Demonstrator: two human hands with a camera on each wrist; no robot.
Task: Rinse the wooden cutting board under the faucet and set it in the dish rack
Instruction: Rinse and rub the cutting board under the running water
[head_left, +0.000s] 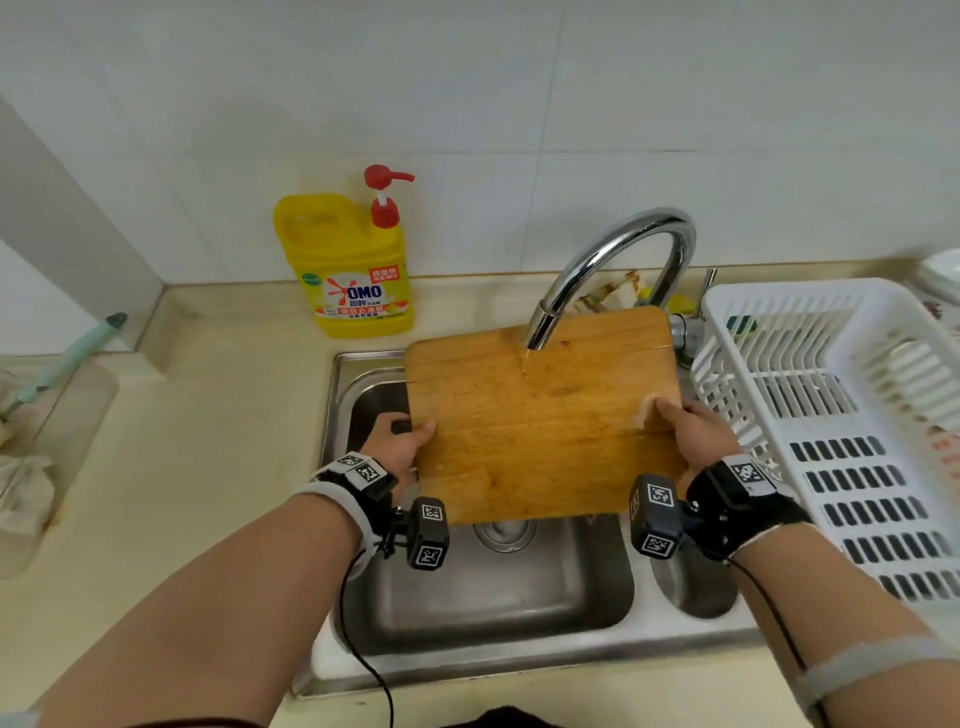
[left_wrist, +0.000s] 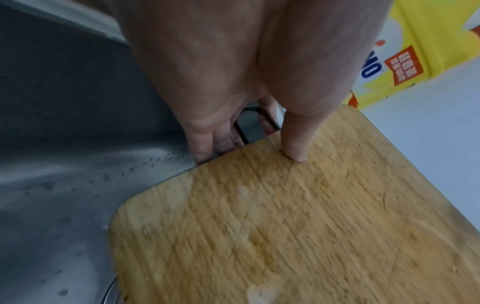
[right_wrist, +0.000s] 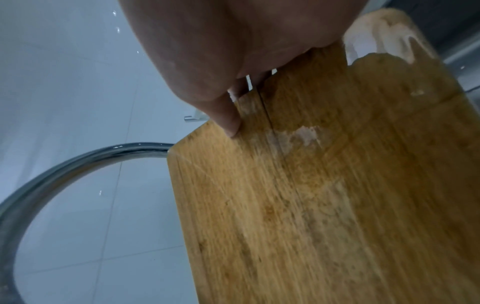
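I hold the wooden cutting board (head_left: 540, 415) over the steel sink (head_left: 493, 603), tilted, its far edge under the chrome faucet (head_left: 613, 260). A thin stream of water falls from the spout onto the board's upper middle. My left hand (head_left: 400, 441) grips the board's left edge, thumb on top and fingers underneath near a dark wire handle (left_wrist: 257, 123). My right hand (head_left: 691, 431) grips the right edge the same way, thumb (right_wrist: 228, 123) pressed on the wet top face (right_wrist: 324, 195). Pale wet patches show on the board (left_wrist: 285, 226). The white dish rack (head_left: 841, 415) stands to the right of the sink.
A yellow dish-soap bottle (head_left: 353, 270) with a red pump stands on the counter behind the sink's left corner. A green-handled brush (head_left: 62, 364) and a cloth (head_left: 21, 488) lie at far left. A small round basin (head_left: 696, 587) sits right of the main bowl. Tiled wall behind.
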